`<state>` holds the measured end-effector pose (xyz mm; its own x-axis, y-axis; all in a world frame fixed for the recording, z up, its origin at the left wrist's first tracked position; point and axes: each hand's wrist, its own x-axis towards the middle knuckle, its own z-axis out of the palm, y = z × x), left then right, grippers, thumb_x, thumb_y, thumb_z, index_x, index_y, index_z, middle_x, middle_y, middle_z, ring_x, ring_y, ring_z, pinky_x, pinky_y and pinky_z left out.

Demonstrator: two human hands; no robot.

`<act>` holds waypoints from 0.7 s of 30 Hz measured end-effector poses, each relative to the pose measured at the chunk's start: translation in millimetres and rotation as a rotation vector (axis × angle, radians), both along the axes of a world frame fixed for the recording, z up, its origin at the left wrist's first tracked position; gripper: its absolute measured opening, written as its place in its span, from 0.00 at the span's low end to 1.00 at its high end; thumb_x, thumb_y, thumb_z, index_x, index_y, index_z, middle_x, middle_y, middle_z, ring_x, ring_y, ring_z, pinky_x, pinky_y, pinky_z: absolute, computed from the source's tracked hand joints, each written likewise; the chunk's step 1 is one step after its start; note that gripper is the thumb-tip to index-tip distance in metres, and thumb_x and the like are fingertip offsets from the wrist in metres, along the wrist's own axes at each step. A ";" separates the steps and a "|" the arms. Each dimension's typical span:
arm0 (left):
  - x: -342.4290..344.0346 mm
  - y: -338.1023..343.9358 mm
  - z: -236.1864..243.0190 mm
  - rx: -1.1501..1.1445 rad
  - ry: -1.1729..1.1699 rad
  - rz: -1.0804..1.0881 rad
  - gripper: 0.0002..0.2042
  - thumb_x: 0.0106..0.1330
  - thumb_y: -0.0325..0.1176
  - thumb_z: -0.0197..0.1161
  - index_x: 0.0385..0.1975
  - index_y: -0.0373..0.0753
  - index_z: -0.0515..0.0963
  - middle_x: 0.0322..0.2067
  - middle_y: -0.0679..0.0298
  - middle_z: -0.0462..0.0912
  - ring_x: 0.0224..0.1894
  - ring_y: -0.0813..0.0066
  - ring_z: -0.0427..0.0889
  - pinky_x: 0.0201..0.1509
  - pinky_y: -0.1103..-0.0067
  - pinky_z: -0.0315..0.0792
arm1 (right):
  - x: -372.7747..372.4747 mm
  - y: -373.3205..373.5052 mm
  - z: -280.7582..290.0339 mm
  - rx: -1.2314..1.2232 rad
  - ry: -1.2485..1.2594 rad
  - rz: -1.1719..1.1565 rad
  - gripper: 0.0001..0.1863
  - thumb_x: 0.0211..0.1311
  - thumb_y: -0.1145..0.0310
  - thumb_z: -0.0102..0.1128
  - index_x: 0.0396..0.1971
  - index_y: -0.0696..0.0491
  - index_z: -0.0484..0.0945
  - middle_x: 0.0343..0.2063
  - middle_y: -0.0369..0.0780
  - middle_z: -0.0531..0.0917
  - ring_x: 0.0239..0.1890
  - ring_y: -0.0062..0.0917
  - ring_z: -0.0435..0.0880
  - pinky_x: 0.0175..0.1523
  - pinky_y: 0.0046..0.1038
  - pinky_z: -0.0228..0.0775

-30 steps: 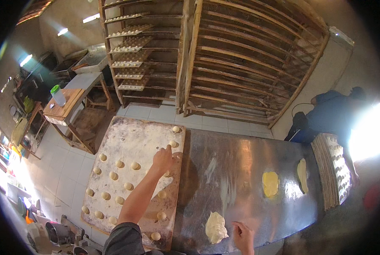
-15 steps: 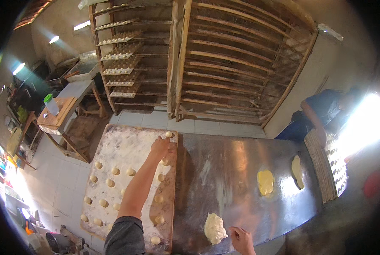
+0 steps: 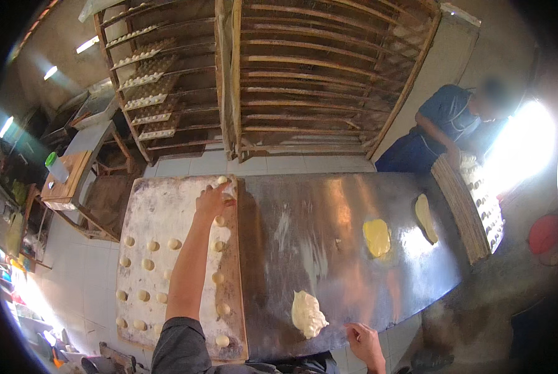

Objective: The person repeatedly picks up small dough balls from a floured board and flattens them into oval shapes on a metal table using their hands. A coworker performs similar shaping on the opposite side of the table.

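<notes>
A small round ball of dough (image 3: 222, 180) sits at the far right corner of a floured board (image 3: 173, 209). The left hand (image 3: 213, 201) reaches over the board to it, part open, fingers bent and thumb standing apart; its fingertips are at the ball's near side, though whether they touch it cannot be told, and the ball is not enclosed by the hand. Just nearer, other dough balls (image 3: 218, 246) run in a loose line down the board's right edge, while a second group (image 3: 148, 264) spreads in rough rows over its left and near parts, some hidden by the forearm. Against the board's right side stands a shiny metal table (image 3: 285, 249). A pale, soft lump (image 3: 308, 315) lies near its front edge, and just right of that is the right hand (image 3: 364, 343), fingers loosely curled; its palm is turned out of sight, so whether it holds anything cannot be told. Farther right lie a flat yellow slab (image 3: 377, 238) and a long pale strip (image 3: 425, 218). At the table's end, a co-worker in blue (image 3: 442, 118) leans by a tilted stack of trays (image 3: 460, 209). Behind, a tall wooden rack (image 3: 229, 81) carries trays of dough balls (image 3: 146, 101) on its left side.
</notes>
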<state>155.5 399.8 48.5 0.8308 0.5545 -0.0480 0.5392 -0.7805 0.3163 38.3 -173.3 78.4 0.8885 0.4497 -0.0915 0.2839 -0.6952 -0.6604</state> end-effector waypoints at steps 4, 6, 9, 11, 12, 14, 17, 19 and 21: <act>-22.0 23.1 -20.8 -0.031 -0.095 0.061 0.18 0.63 0.50 0.70 0.47 0.47 0.82 0.47 0.46 0.82 0.49 0.45 0.84 0.50 0.58 0.80 | 10.8 -1.5 4.7 0.012 0.045 0.090 0.10 0.64 0.74 0.61 0.43 0.56 0.86 0.30 0.47 0.86 0.27 0.32 0.86 0.35 0.29 0.78; -20.2 31.1 -21.1 -0.115 -0.169 0.047 0.12 0.62 0.41 0.68 0.41 0.44 0.84 0.40 0.45 0.85 0.45 0.46 0.85 0.47 0.58 0.80 | 19.7 -4.4 -1.6 0.021 0.044 0.142 0.10 0.64 0.74 0.61 0.43 0.56 0.86 0.30 0.48 0.86 0.27 0.32 0.87 0.36 0.29 0.78; -11.6 24.2 -29.8 0.053 -0.263 0.038 0.12 0.60 0.37 0.67 0.41 0.41 0.82 0.40 0.46 0.84 0.44 0.46 0.85 0.47 0.57 0.79 | 35.6 -11.6 -13.8 0.032 0.009 0.216 0.10 0.64 0.74 0.61 0.42 0.56 0.86 0.30 0.48 0.86 0.28 0.33 0.87 0.36 0.30 0.78; -13.6 16.2 -28.6 0.084 -0.262 -0.038 0.12 0.60 0.35 0.67 0.41 0.40 0.80 0.39 0.49 0.84 0.42 0.48 0.85 0.46 0.60 0.79 | 40.0 -22.2 -9.5 0.012 0.018 0.188 0.10 0.64 0.74 0.61 0.42 0.56 0.86 0.30 0.48 0.86 0.27 0.33 0.87 0.36 0.30 0.78; -12.1 11.6 -25.9 0.092 -0.261 -0.079 0.12 0.60 0.35 0.68 0.42 0.40 0.78 0.38 0.50 0.84 0.41 0.49 0.85 0.46 0.62 0.79 | 43.9 -26.6 -7.5 0.008 0.014 0.192 0.10 0.63 0.74 0.61 0.42 0.56 0.86 0.30 0.48 0.86 0.27 0.34 0.86 0.35 0.30 0.77; -11.2 20.8 -15.8 -0.024 -0.350 -0.051 0.12 0.59 0.32 0.67 0.42 0.40 0.77 0.39 0.51 0.83 0.43 0.49 0.84 0.48 0.62 0.78 | 51.8 -31.9 -3.9 0.003 0.007 0.193 0.10 0.63 0.74 0.60 0.43 0.56 0.86 0.30 0.48 0.85 0.26 0.34 0.86 0.35 0.30 0.77; -19.8 26.1 -19.8 -0.008 -0.419 -0.039 0.12 0.59 0.28 0.67 0.43 0.40 0.78 0.39 0.54 0.82 0.42 0.51 0.83 0.48 0.62 0.78 | 53.9 -39.6 2.2 -0.045 0.028 0.140 0.11 0.63 0.75 0.60 0.43 0.56 0.86 0.30 0.48 0.85 0.27 0.35 0.85 0.35 0.31 0.77; -23.8 26.7 -21.1 0.035 -0.377 -0.086 0.13 0.59 0.28 0.66 0.44 0.39 0.78 0.39 0.54 0.82 0.40 0.51 0.84 0.47 0.62 0.78 | 55.0 -60.9 -19.4 -0.126 0.020 0.196 0.12 0.64 0.71 0.59 0.45 0.55 0.84 0.35 0.51 0.86 0.35 0.44 0.85 0.40 0.41 0.77; -24.2 16.1 -8.5 -0.106 -0.341 -0.027 0.16 0.60 0.28 0.65 0.50 0.41 0.79 0.45 0.51 0.82 0.45 0.51 0.84 0.51 0.63 0.78 | 55.8 -69.1 -22.3 -0.141 0.034 0.193 0.13 0.64 0.69 0.59 0.46 0.55 0.83 0.38 0.53 0.86 0.39 0.50 0.85 0.43 0.46 0.77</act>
